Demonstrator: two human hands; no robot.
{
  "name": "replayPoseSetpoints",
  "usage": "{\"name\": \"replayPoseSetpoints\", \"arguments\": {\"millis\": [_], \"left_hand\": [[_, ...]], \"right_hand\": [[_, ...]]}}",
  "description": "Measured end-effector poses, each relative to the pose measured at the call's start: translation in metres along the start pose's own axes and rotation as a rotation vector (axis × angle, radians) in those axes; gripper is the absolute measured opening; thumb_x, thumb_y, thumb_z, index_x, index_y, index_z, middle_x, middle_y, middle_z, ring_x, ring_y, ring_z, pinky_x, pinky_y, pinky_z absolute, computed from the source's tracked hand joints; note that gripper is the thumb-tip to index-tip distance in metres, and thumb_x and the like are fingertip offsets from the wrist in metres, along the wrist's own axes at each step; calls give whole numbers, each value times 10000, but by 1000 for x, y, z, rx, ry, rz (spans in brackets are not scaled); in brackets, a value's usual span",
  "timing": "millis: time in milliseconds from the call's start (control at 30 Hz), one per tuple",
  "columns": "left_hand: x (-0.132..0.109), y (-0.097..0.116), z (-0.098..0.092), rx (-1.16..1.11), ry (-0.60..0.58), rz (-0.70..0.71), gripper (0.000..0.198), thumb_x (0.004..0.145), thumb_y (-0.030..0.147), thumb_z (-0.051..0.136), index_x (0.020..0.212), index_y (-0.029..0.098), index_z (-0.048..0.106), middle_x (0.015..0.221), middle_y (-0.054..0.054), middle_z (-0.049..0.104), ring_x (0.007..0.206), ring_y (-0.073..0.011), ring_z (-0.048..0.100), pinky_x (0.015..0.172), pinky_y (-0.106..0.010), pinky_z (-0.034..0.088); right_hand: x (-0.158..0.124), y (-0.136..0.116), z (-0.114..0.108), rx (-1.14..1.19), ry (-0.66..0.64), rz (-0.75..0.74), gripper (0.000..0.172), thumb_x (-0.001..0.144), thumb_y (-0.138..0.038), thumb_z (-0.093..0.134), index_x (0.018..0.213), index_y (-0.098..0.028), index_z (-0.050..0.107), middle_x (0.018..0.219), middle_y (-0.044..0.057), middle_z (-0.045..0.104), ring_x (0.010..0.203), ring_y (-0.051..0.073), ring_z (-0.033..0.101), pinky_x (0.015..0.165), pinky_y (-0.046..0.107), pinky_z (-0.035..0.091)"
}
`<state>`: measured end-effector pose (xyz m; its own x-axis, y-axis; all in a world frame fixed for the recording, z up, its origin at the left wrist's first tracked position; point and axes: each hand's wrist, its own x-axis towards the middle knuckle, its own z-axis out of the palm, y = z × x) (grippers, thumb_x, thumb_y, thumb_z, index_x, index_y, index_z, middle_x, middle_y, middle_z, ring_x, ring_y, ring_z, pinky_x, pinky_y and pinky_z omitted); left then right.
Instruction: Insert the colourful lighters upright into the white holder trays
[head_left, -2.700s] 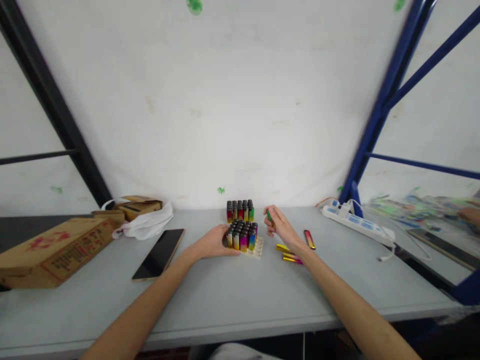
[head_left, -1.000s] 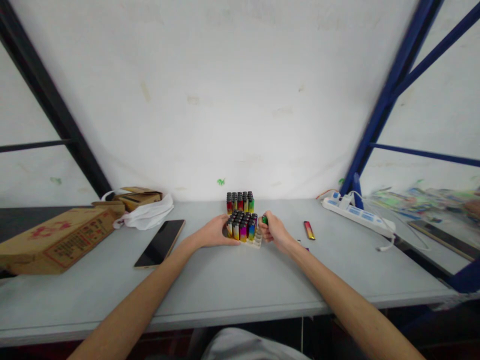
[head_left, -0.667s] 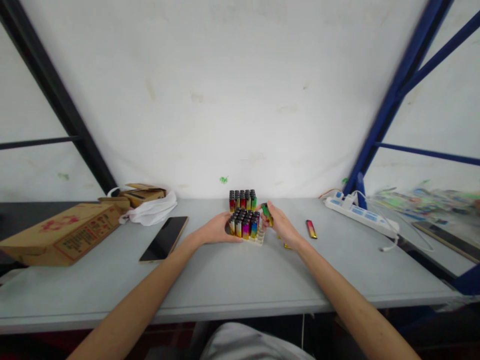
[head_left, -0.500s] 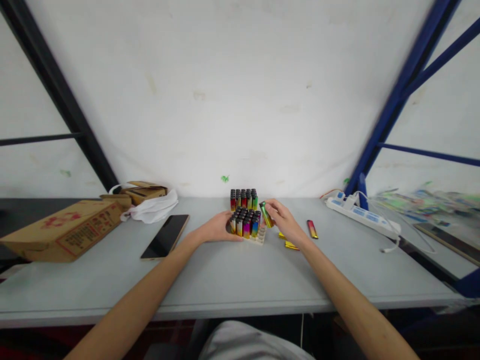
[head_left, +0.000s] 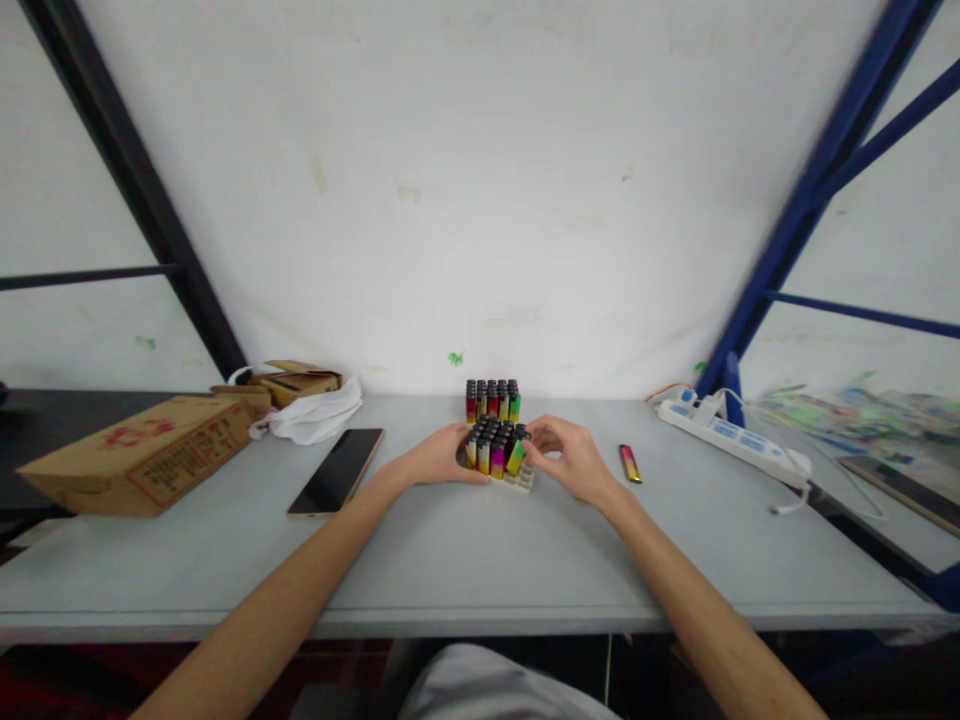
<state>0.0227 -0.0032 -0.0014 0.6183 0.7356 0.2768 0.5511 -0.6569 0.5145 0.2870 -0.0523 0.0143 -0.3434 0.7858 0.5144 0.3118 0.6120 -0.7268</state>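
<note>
A pale tray with rows of upright, black-topped lighters stands at the middle of the table, some slots bare at its right side. My left hand is curled round the tray's left side, thumb at the front. My right hand pinches a yellow-green lighter, tilted over the tray's front right part; whether its lower end sits in a slot I cannot tell. Behind stands a second block of lighters. One red and yellow lighter lies loose to the right of my right hand.
On the left are a black phone, a white plastic bag, a long cardboard box and a smaller open carton. A white power strip with cables lies on the right. A wall rises behind the table.
My right hand has brought the yellow-green lighter left and down to the tray's front row. It now hides the yellow lighters that lay beside it. My left hand keeps its hold.
</note>
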Motion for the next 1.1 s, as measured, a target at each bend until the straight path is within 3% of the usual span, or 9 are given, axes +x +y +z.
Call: {"name": "replayPoseSetpoints", "arguments": {"millis": [233,467,667,800,867,1000,1100], "left_hand": [[0,-2,1,15,2,-23,736,654,554,873,1260,186,676,1245,-92,724,1099,-316,672,1037,-411,508],[-1,1,-1,40,-10,-16,759,676,559,859,1299,179,651,1281,-99,709,1119,-312,671,1048,-394,499],[-1,1,0,51,-9,-51,759,657,578,861,1276,189,658,1282,-96,712,1143,-325,664,1054,-405,498],[0,0,0,41,0,-42,761,662,564,863,1286,180,657,1275,-100,715,1135,-328,668,1058,-404,498],[0,0,1,48,2,-43,783,660,577,861,1295,170,651,1287,-108,708,1138,-334,666,1064,-410,493],[0,-3,2,60,-9,-68,833,655,623,848,1313,160,636,1316,-120,689,1167,-342,653,1083,-417,482],[0,-6,3,56,-11,-84,856,637,646,849,1311,162,636,1323,-122,684,1183,-348,646,1092,-422,476]], "right_hand": [[-3,-1,1,-96,-118,-58,102,891,-321,661,907,-221,650,852,34,683,701,174,640,700,325,548],[-4,0,-7,-157,-233,-85,147,948,-310,613,1018,-206,690,881,65,723,727,196,651,720,330,521],[0,7,-8,-234,-246,-40,222,940,-371,653,806,-204,709,680,24,687,578,162,577,584,270,419],[4,9,-40,-320,-103,-4,335,999,-425,549,828,-203,733,650,23,687,562,164,586,627,287,440],[4,12,-63,-346,-86,27,299,978,-415,572,871,-203,754,695,38,717,602,183,620,647,302,461],[-7,25,-100,-412,-288,141,235,884,-392,664,925,-196,787,909,84,777,794,228,690,755,322,508],[-22,33,-109,-486,-424,245,281,858,-398,675,993,-178,786,957,93,775,868,239,698,797,315,512]]}}
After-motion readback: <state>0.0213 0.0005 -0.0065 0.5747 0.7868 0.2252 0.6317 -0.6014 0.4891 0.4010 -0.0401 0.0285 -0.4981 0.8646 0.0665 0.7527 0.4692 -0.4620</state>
